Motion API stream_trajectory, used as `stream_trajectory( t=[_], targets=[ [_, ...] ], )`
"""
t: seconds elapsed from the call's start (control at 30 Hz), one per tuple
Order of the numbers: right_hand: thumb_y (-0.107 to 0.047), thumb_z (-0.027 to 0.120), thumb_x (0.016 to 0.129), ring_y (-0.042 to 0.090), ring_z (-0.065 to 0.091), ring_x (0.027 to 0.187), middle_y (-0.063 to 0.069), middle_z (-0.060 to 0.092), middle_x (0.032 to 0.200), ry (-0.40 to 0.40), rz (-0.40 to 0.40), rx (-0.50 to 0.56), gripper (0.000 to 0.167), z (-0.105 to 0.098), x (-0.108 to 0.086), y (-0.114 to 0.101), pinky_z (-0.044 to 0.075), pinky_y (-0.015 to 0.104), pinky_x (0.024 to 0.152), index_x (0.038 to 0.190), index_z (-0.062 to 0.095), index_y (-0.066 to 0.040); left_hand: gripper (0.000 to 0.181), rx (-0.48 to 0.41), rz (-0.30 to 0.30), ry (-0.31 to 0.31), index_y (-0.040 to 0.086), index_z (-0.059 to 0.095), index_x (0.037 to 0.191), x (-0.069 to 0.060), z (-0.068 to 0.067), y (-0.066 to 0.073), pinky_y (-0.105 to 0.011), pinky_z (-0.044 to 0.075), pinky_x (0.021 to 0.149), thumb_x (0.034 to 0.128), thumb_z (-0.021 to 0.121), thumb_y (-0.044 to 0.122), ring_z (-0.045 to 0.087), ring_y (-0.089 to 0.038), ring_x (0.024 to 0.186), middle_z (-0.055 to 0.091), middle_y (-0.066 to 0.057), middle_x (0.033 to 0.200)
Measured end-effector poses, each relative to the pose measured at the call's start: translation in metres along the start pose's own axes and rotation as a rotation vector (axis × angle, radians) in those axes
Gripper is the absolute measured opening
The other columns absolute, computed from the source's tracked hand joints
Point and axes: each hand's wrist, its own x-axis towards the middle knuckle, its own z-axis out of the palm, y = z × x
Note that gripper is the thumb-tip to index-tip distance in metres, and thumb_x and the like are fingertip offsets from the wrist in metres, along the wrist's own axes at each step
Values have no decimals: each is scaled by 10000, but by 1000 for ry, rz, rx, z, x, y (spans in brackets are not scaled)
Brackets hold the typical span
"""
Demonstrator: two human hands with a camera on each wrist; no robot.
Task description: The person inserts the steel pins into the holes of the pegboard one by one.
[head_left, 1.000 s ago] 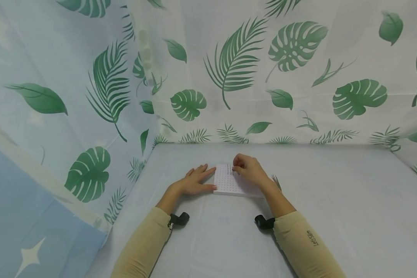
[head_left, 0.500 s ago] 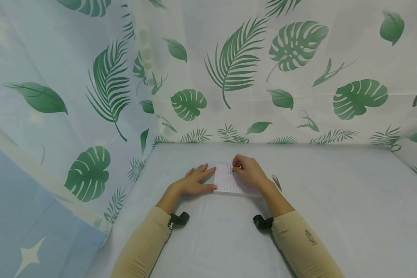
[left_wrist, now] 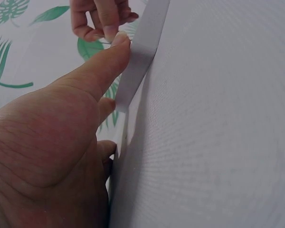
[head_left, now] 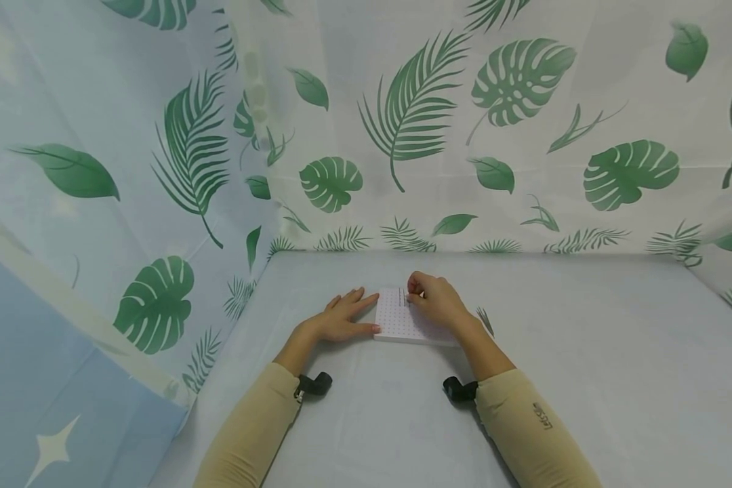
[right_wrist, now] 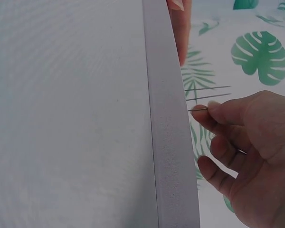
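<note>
A white board (head_left: pixel 396 327) with rows of small dots or holes lies on the table. Two thin metal pins (right_wrist: pixel 208 97) stand up from its face near the far edge. My right hand (head_left: pixel 437 299) is over the board, pinching another thin metal pin (right_wrist: pixel 199 109) between thumb and index finger, its lower end at the board's face. A bit of metal (right_wrist: pixel 241 151) glints between the other, loosely curled fingers; what it is I cannot tell. My left hand (head_left: pixel 341 321) lies with spread, straight fingers, thumb and a fingertip touching the board's left edge.
A small dark fan of thin strips (head_left: pixel 484 321) lies on the white table (head_left: pixel 585 379) beside the right forearm; its kind is unclear. Leaf-printed cloth (head_left: pixel 415 122) hangs behind the table and at the left. Black wrist cameras (head_left: pixel 460 390) sit at both cuffs.
The right hand and forearm have shifted very slightly left, with the pinch kept at nearly the same spot. The left hand and the board have stayed still.
</note>
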Motion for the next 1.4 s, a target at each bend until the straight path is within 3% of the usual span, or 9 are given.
stream_trajectory(
  t=[0.33,0.5,0.93,1.23,1.4],
  targets=[
    [-112,709,979,207,651,847,66,739,941,-10,10,48,81,-1,-2,3,526,405,786,1006,634,-98,852,6,0,-2,332,225,1671,2,2,-4,-560,-12,1309,973,553,693,14,-302,1641,77,-104,1763],
    [-125,699,985,227,662,904,81,741,1006,-25,37,73,95,-8,-5,6,544,431,839,1061,655,-88,850,13,-2,-1,333,223,1672,2,1,-3,-559,-9,1310,974,546,696,20,-296,1642,80,-101,1763],
    [-181,690,1006,246,658,882,107,742,1015,89,-3,109,118,-48,-17,9,517,352,759,1065,673,-80,859,-3,0,4,309,233,1672,1,1,-2,-562,-9,1309,971,561,681,16,-313,1641,88,-123,1760],
    [-224,656,1035,307,664,999,157,723,1119,90,73,86,201,-74,-28,28,551,421,823,1144,662,-56,861,-18,11,5,304,240,1671,0,1,-2,-572,-18,1306,969,568,679,11,-323,1639,87,-133,1759],
    [-293,636,1047,344,665,1070,182,720,1153,26,127,61,300,-91,-35,45,576,495,874,1183,677,-29,859,-13,3,7,316,239,1670,0,1,-1,-560,-15,1309,967,563,688,22,-299,1641,91,-121,1760]
  ],
)
